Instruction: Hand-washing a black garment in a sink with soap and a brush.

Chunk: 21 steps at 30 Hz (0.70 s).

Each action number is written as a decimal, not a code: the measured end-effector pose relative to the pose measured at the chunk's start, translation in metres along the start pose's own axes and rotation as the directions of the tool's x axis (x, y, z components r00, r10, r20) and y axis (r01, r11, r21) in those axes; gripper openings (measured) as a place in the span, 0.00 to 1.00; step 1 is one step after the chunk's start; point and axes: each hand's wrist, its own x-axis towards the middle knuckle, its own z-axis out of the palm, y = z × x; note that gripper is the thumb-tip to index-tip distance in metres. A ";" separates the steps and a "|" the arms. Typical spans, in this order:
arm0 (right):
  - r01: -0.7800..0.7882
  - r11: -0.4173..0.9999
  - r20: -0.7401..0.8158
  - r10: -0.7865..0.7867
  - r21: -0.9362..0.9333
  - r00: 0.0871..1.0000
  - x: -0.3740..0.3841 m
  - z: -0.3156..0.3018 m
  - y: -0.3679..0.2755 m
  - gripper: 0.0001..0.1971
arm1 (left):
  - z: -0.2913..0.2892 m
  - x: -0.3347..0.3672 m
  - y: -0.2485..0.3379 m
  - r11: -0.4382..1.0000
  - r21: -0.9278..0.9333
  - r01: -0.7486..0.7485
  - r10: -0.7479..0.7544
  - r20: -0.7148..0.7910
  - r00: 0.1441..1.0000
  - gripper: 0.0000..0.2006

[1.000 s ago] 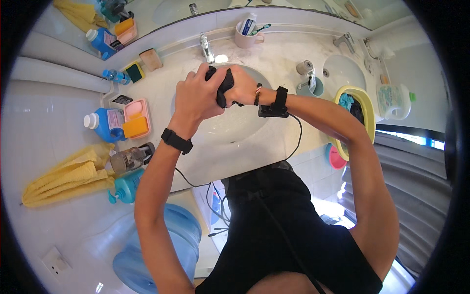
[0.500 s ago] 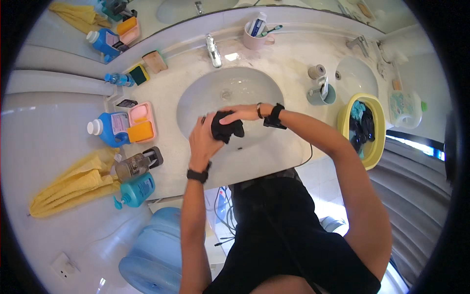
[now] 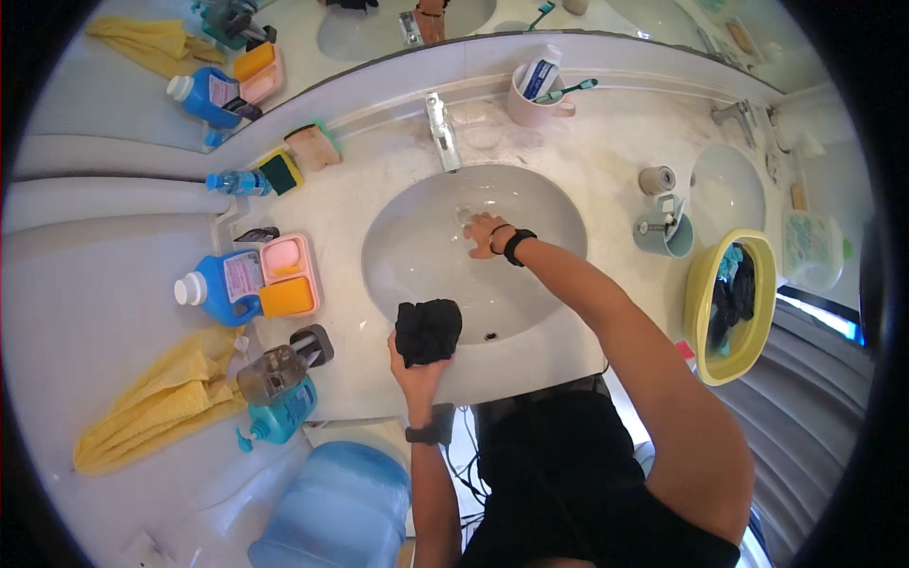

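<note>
A bunched black cloth (image 3: 429, 331) rests in my left hand (image 3: 418, 379), whose fingers are closed around it from below. It is held over the front left rim of the white sink basin (image 3: 407, 248). My right hand (image 3: 487, 235) reaches down into the basin beside the drain (image 3: 464, 214), fingers apart and with nothing visible in them. Behind the basin stands the chrome faucet (image 3: 442, 133). Whether my right fingertips touch the basin's bottom I cannot tell.
Left on the counter are a pink soap dish (image 3: 305, 275), a blue bottle (image 3: 230, 284), a teal pump bottle (image 3: 286, 414) and a sponge (image 3: 281, 172). A pink mug (image 3: 530, 110) stands behind, a blue cup (image 3: 653, 235) at right, and a yellow basin (image 3: 699, 312) of clothes far right.
My hands have separated. The left has drawn the black cloth toward me, out over the sink's front rim; the right has let go of it and moved down toward the drain.
</note>
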 end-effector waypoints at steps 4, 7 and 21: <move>0.008 0.998 -0.050 -0.011 -0.059 0.999 0.027 0.002 -0.001 0.30 | 0.003 0.003 -0.008 0.998 -0.061 -0.032 0.031 -0.013 0.999 0.44; -0.014 0.995 0.003 0.015 -0.094 1.000 0.038 0.002 -0.001 0.30 | 0.003 0.003 -0.007 1.000 -0.001 -0.001 0.001 -0.037 0.999 0.44; 0.199 0.980 -0.188 -0.191 0.027 0.963 -0.106 -0.009 -0.018 0.22 | 0.006 0.001 -0.001 0.997 -0.072 0.029 -0.033 -0.045 0.998 0.45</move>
